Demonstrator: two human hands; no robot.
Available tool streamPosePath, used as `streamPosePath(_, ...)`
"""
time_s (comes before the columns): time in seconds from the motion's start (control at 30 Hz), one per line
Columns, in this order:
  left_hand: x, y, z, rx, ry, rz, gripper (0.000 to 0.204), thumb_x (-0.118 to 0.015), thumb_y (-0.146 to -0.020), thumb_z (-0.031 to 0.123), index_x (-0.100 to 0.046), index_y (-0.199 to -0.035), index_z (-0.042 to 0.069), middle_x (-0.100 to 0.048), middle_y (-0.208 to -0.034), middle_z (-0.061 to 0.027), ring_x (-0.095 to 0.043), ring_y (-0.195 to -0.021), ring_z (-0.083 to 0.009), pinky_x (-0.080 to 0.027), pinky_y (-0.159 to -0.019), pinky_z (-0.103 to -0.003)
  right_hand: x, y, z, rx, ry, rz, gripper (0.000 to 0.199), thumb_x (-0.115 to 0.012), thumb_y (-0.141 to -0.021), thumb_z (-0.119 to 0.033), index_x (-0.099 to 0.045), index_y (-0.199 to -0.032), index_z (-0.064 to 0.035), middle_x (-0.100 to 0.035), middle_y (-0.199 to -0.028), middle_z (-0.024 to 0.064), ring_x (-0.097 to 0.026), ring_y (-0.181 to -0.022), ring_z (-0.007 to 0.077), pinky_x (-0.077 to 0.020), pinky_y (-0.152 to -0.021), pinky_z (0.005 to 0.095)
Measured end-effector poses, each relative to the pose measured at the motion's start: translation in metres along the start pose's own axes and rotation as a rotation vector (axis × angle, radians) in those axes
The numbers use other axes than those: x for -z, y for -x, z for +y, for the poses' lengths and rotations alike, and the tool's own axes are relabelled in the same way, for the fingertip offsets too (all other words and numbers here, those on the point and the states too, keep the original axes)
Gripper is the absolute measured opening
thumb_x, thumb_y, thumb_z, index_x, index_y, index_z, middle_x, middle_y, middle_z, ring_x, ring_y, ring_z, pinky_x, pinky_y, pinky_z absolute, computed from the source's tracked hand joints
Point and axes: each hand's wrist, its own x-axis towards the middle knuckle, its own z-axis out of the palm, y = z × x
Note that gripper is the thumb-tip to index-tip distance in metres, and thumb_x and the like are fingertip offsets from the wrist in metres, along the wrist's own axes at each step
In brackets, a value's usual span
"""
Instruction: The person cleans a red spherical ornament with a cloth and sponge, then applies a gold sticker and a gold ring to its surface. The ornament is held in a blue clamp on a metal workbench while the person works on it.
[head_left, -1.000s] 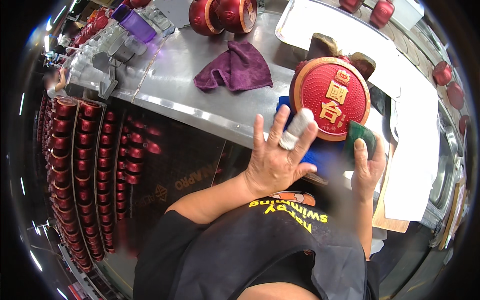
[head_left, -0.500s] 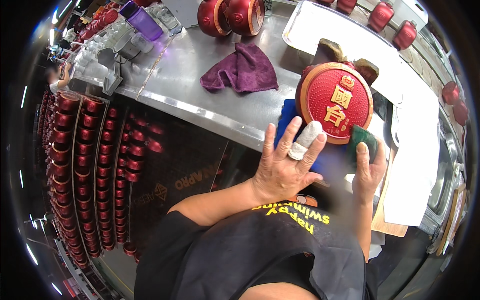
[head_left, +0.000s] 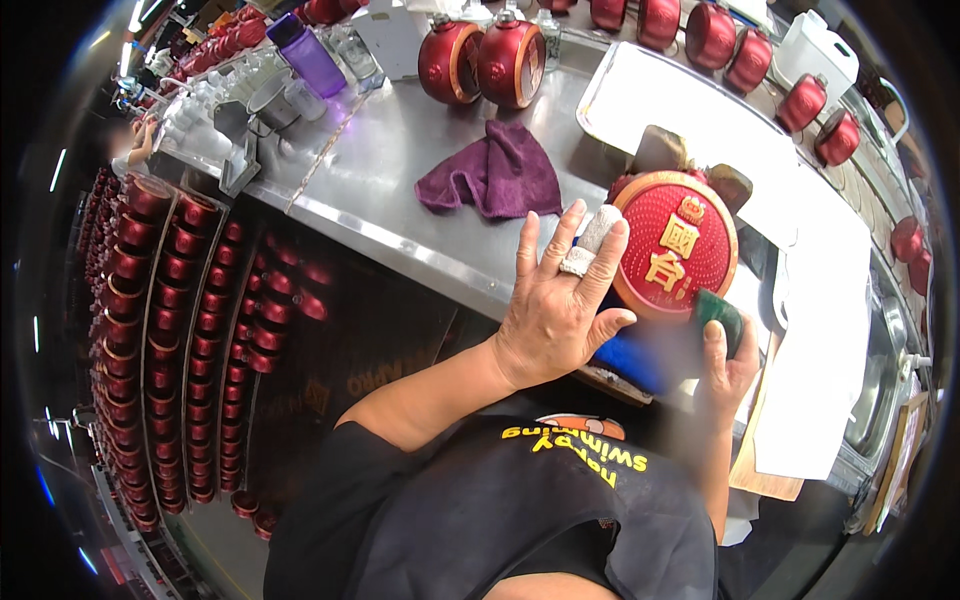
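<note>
A round red bottle [head_left: 668, 235] with an orange-gold rim and raised gold lettering has its flat face toward me. Two brown blocks [head_left: 660, 150] stand at its far side, and a blue cloth [head_left: 628, 362] lies beneath its near edge. My left hand [head_left: 560, 305] is at the bottle's left rim, fingers spread, with a white wrapping around one finger; whether it touches the rim I cannot tell. In my right hand [head_left: 732, 362] a dark green pad [head_left: 718, 318], which looks like a scouring pad, is pinched against the bottle's lower right rim.
A crumpled purple cloth [head_left: 492, 175] lies on the steel counter [head_left: 390, 150]. Two red bottles [head_left: 512, 65] stand behind it, with a purple flask [head_left: 307, 58] farther left. A white tray [head_left: 690, 100] and a row of red bottles [head_left: 710, 35] line the far side. Racks of red bottles [head_left: 145, 270] fill the left.
The view has shifted, showing more of the far row of bottles. My left hand has moved slightly left relative to the bottle. The green pad stays at the lower right rim.
</note>
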Motion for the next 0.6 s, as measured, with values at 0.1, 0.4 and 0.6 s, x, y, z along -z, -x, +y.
streamPosePath(0.1,0.006,-0.025,-0.014,-0.060,0.029,0.001,0.077,-0.049,-0.104,0.050,-0.035,-0.158,-0.002,-0.054,-0.149,-0.0222,-0.035,-0.148,-0.0467,-0.013,-0.119,-0.069,0.002,0.001,0.004,-0.046,-0.046,-0.006,0.024,-0.069,-0.099,-0.019,-0.063,-0.112,0.0004,-0.063,-0.095,0.0033,-0.057,-0.086,0.0116,-0.0471,-0.079,0.0265)
streamPosePath(0.4,0.001,-0.113,-0.037,-0.314,0.328,-0.205,0.060,-0.043,-0.107,0.055,-0.058,-0.145,0.010,-0.072,-0.122,-0.0150,-0.047,-0.140,-0.0374,-0.026,-0.117,-0.064,0.005,0.004,0.004,-0.106,-0.206,-0.026,0.022,-0.069,-0.099,-0.016,-0.062,-0.113,-0.0001,-0.062,-0.098,0.0028,-0.056,-0.089,0.0113,-0.0461,-0.082,0.0253)
streamPosePath(0.6,0.010,-0.065,-0.121,0.248,0.029,-0.022,0.037,-0.067,-0.097,0.031,-0.068,-0.130,0.013,-0.062,-0.135,-0.0188,-0.050,-0.130,-0.0390,-0.039,-0.113,-0.050,0.018,0.007,0.001,-0.095,-0.412,0.083,0.024,-0.063,-0.103,-0.013,-0.060,-0.122,0.0005,-0.067,-0.103,0.0042,-0.062,-0.088,0.0094,-0.0500,-0.079,0.0227)
